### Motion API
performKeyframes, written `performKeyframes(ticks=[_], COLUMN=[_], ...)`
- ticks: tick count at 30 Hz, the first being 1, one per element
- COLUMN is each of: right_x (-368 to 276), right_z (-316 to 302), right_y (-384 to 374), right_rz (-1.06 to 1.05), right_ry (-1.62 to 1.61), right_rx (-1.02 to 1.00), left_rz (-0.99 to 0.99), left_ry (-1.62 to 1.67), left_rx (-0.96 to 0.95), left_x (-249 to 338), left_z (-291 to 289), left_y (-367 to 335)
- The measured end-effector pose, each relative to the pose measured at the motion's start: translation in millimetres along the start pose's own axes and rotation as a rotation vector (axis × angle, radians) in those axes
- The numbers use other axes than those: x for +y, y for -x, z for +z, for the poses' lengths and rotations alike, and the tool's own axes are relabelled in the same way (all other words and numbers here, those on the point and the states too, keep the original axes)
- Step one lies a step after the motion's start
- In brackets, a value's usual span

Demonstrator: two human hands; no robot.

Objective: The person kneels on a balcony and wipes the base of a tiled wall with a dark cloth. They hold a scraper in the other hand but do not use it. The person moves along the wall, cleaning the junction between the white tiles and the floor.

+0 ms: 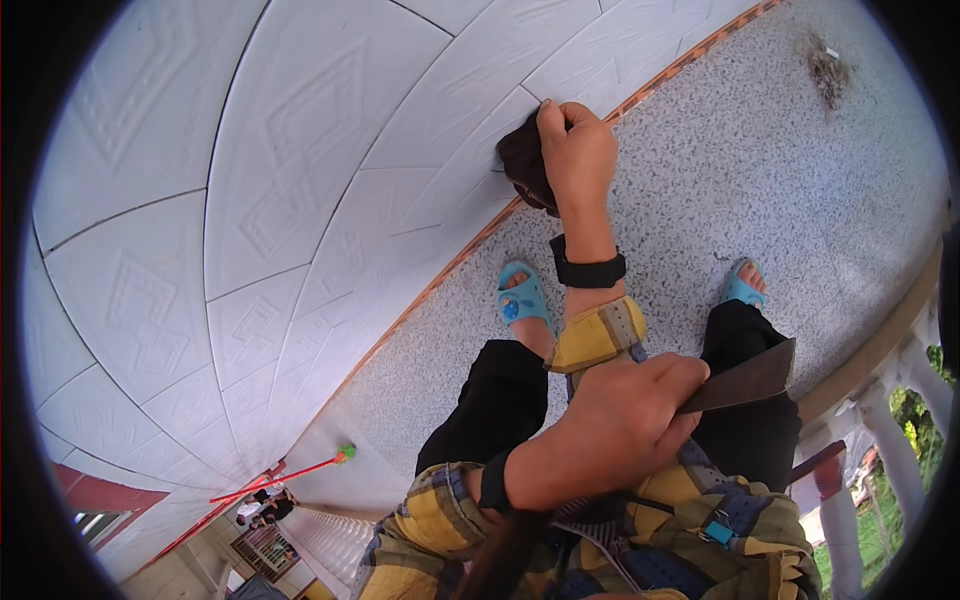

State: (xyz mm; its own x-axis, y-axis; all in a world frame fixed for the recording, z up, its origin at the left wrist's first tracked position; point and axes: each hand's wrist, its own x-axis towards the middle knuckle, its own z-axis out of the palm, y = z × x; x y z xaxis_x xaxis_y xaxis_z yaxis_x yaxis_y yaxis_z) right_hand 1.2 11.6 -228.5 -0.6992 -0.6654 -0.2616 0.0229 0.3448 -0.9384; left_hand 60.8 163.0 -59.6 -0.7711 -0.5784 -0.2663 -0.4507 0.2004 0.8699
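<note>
My left hand (625,425) reaches across from the left, its fingers wrapped round the grip of a flat metal scraper (745,380). The wide grey blade sticks out to the right, above my leg; its handle is hidden in my fist. Farther ahead, my right hand (580,160) is closed on a dark brown cloth (528,160), thumb and fingers bent over it. That bunched cloth lies against the foot of the white tiled wall (420,130). Part of it is hidden behind my fingers. My left forearm crosses over the right sleeve.
My feet in blue slippers (525,295) stand on the speckled floor (690,200). An orange-brown strip runs along the wall's base. A dirty patch (828,75) marks the floor at far right. White balusters (890,450) line the right side. At lower left are a red pole with a green end (345,453) and distant people.
</note>
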Motion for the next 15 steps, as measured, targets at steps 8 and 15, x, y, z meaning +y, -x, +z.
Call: performKeyframes(ticks=[8, 15], right_x=[55.0, 46.9], right_z=[17.5, 4.2], right_y=[-13.5, -35.0], right_rz=[0.138, 0.098], right_ry=[0.182, 0.126], right_rx=[-0.091, 0.121], left_rz=[-0.032, -0.044], left_ry=[-0.015, -0.007], left_rx=[-0.060, -0.051], left_x=[2.8, -0.7], left_z=[1.0, 0.3], left_y=[-9.0, -11.2])
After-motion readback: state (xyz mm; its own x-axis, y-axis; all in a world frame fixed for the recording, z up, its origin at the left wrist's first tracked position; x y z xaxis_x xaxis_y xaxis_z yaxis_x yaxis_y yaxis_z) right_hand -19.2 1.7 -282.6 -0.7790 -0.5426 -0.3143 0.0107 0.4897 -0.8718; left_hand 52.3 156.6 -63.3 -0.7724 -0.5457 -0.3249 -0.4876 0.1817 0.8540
